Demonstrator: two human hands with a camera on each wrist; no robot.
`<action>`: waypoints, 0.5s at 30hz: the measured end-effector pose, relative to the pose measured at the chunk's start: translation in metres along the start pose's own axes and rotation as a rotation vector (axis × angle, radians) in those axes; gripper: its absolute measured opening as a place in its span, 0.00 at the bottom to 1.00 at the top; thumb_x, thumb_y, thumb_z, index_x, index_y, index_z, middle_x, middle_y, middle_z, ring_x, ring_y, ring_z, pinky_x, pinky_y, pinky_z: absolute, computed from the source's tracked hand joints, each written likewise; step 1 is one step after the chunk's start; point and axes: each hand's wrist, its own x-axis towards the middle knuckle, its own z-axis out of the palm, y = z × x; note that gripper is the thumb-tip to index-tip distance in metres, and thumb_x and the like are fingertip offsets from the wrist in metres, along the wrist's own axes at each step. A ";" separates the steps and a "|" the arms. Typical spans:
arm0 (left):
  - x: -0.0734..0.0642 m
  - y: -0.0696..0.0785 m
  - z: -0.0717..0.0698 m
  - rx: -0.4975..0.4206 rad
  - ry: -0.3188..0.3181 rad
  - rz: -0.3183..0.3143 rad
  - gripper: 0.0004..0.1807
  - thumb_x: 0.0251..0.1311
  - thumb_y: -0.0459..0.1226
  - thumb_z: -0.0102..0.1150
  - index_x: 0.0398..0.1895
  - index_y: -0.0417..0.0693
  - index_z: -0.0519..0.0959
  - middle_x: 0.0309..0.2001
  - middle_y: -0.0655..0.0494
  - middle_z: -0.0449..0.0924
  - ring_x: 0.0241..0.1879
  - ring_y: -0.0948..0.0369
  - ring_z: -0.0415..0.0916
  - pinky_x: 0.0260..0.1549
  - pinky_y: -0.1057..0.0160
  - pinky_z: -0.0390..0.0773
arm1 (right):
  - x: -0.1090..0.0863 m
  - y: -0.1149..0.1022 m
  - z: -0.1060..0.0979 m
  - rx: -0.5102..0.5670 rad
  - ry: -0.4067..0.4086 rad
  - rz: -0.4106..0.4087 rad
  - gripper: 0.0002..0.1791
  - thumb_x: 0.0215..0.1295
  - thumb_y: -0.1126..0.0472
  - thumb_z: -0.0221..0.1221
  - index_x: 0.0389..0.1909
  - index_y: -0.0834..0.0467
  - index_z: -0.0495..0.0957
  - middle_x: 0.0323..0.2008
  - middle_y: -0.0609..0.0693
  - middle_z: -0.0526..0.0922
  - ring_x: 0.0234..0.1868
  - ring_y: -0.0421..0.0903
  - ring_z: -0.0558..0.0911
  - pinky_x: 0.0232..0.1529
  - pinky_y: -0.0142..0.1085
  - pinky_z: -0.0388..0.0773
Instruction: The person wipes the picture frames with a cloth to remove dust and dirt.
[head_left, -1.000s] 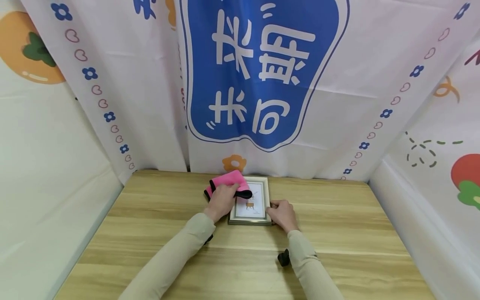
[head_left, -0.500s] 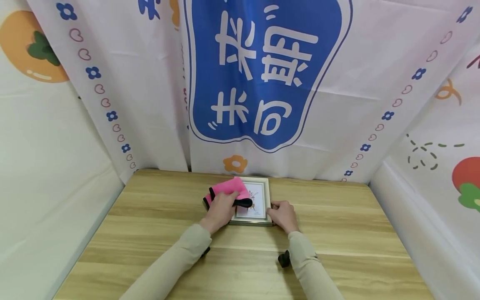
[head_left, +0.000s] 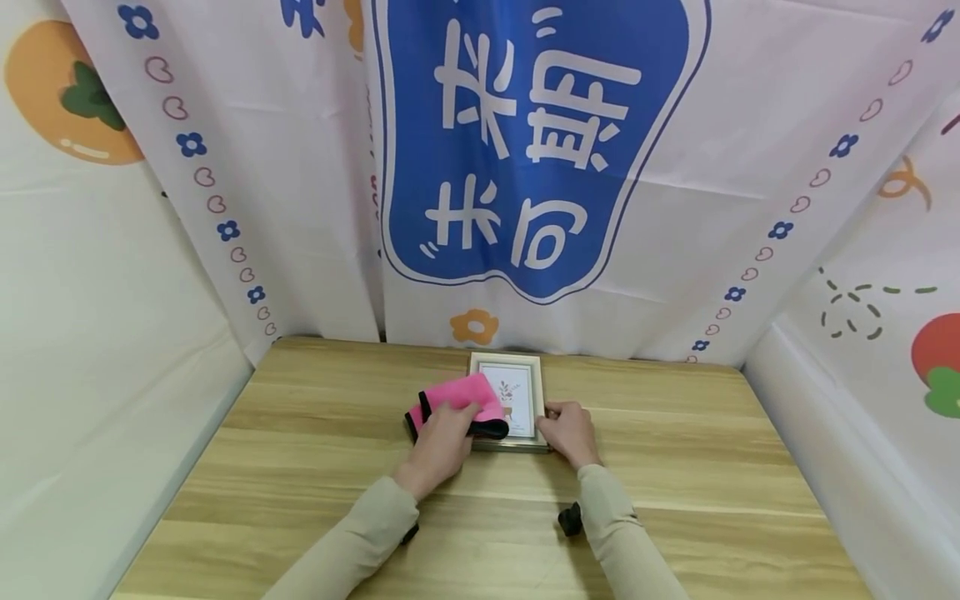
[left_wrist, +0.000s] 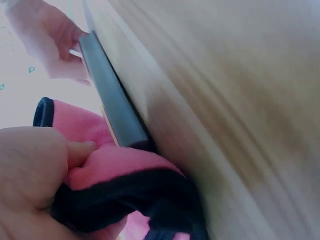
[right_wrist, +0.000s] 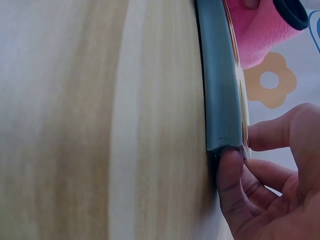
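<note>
A small picture frame (head_left: 528, 392) with a pale border and a plant drawing lies flat on the wooden table. My left hand (head_left: 438, 446) grips a folded pink cloth (head_left: 465, 393) edged in black, which covers the lower left part of the frame. In the left wrist view, thumb and fingers pinch the cloth (left_wrist: 120, 165) against the frame's side (left_wrist: 112, 92). At the frame's lower right corner, my right hand (head_left: 572, 433) holds the edge; the right wrist view shows the thumb and fingers (right_wrist: 231, 175) around that corner.
The wooden table (head_left: 675, 475) reaches back to a printed white curtain (head_left: 322, 208) close behind the frame. White cloth walls stand at both sides. Black straps (head_left: 570, 521) show under the wrists.
My left hand has drawn the pink cloth down over the picture toward the frame's lower edge, uncovering its upper part. My right hand keeps its hold on the corner.
</note>
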 end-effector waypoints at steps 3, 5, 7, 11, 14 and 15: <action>-0.007 0.004 -0.003 -0.005 -0.024 -0.017 0.21 0.60 0.26 0.69 0.57 0.46 0.82 0.44 0.46 0.88 0.44 0.46 0.84 0.43 0.45 0.85 | 0.000 0.001 0.001 -0.002 -0.002 0.004 0.25 0.65 0.54 0.67 0.62 0.57 0.86 0.48 0.54 0.92 0.40 0.49 0.83 0.46 0.47 0.82; -0.010 0.006 -0.006 -0.017 -0.047 -0.023 0.22 0.60 0.26 0.69 0.58 0.46 0.82 0.45 0.46 0.88 0.45 0.47 0.83 0.44 0.45 0.84 | -0.001 0.002 0.002 -0.004 0.001 -0.001 0.25 0.64 0.54 0.67 0.62 0.57 0.86 0.48 0.54 0.92 0.40 0.48 0.83 0.45 0.47 0.82; -0.013 0.008 -0.010 -0.034 -0.075 -0.015 0.21 0.60 0.25 0.68 0.56 0.45 0.82 0.44 0.46 0.88 0.43 0.50 0.83 0.44 0.47 0.85 | -0.001 0.003 0.002 -0.005 0.008 -0.005 0.25 0.64 0.55 0.67 0.61 0.57 0.86 0.49 0.55 0.92 0.40 0.48 0.83 0.45 0.47 0.83; -0.016 0.012 -0.024 -0.075 -0.131 0.015 0.17 0.62 0.25 0.66 0.54 0.43 0.82 0.40 0.48 0.87 0.37 0.56 0.81 0.41 0.51 0.85 | 0.000 0.004 0.001 0.001 0.004 -0.004 0.25 0.64 0.55 0.67 0.62 0.57 0.86 0.48 0.54 0.92 0.38 0.47 0.83 0.44 0.44 0.81; -0.017 0.011 -0.035 -0.125 -0.180 0.024 0.13 0.67 0.27 0.66 0.53 0.44 0.82 0.42 0.50 0.88 0.39 0.59 0.81 0.43 0.53 0.85 | 0.000 0.005 0.001 0.003 -0.006 0.003 0.25 0.65 0.54 0.67 0.62 0.57 0.86 0.45 0.53 0.92 0.36 0.46 0.82 0.40 0.40 0.78; -0.016 0.011 -0.038 -0.157 -0.203 0.017 0.11 0.69 0.29 0.65 0.52 0.44 0.82 0.43 0.51 0.88 0.39 0.60 0.82 0.44 0.53 0.85 | 0.000 0.005 0.001 0.003 -0.008 -0.001 0.25 0.65 0.55 0.67 0.62 0.57 0.86 0.43 0.52 0.92 0.35 0.46 0.81 0.39 0.39 0.77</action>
